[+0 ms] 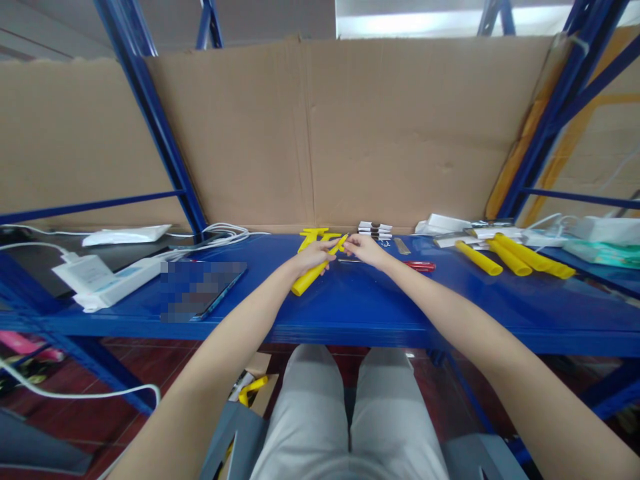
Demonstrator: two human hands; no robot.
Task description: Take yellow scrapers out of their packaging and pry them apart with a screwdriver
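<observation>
My left hand (pixel 317 256) is wrapped round a yellow tube-shaped handle (pixel 304 283), which slants up to the right just above the blue tabletop. At its upper, narrower end, my right hand (pixel 365 249) has its fingers pinched together. Whatever sits between those fingertips is too small to make out. Behind my left hand lie yellow T-shaped plastic pieces (pixel 313 233), partly covered by it. A screwdriver with a red handle (pixel 423 267) rests under my right wrist, its shaft pointing left. Beyond that wrist are a small flat metal piece (pixel 401 246) and a stack of black-and-white strips (pixel 375 231).
Several yellow tubes (pixel 517 257) lie on the right, beside white packages (pixel 445 225). To the left are a tablet (pixel 220 290), a white power strip (pixel 125 280) and cables. A cardboard sheet (pixel 400 133) stands behind the blue table (pixel 380 307). An open box (pixel 263 393) sits below.
</observation>
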